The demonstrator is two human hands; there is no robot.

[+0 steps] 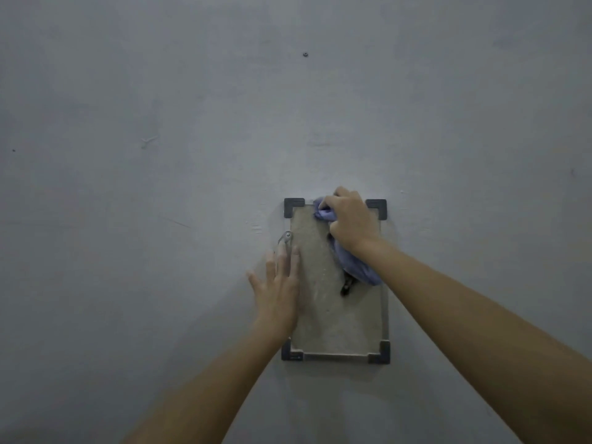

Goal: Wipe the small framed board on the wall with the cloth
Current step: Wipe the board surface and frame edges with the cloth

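Note:
A small beige board [339, 325] with dark grey corner brackets hangs on the grey wall, low and right of centre. My right hand [350, 217] grips a bunched purple cloth [325, 213] against the board's top edge; the rest of the cloth hangs below my wrist. My left hand [278, 283] lies flat with straight fingers on the board's left edge and the wall beside it. A small dark clip [346, 286] shows on the board under the hanging cloth.
A metal fastener [286, 238] sits at the board's left edge just above my left fingertips. The grey wall [160, 155] carries a small screw hole [305, 54] high above the board and a few scuffs.

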